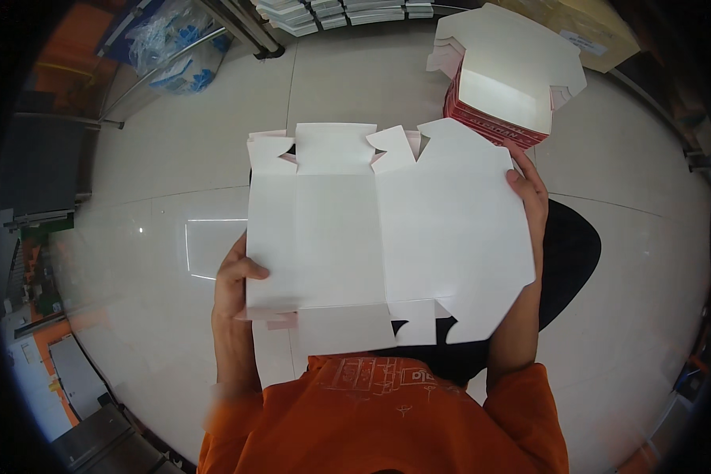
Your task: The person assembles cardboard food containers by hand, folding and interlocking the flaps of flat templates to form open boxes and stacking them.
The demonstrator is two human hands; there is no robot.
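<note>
An unfolded white cardboard box blank (336,237) with cut flaps and crease lines is spread out between my hands, its plain inner side facing up. My left hand (235,276) grips its left edge, thumb on top and fingers hidden beneath. On the opposite edge, near the upper right corner, my right hand (529,189) holds it with the thumb on the face and the fingers along the rim. Just beyond that corner stands a stack of folded boxes (502,95), red and printed outside and white inside, the top one with its lid raised.
Bundles of flat white card (347,12) lie at the far edge. A clear plastic bag with blue contents (186,55) sits by metal legs (249,35) at the far left. A brown carton (592,35) is at the far right. Glossy tiled floor (158,197) surrounds me.
</note>
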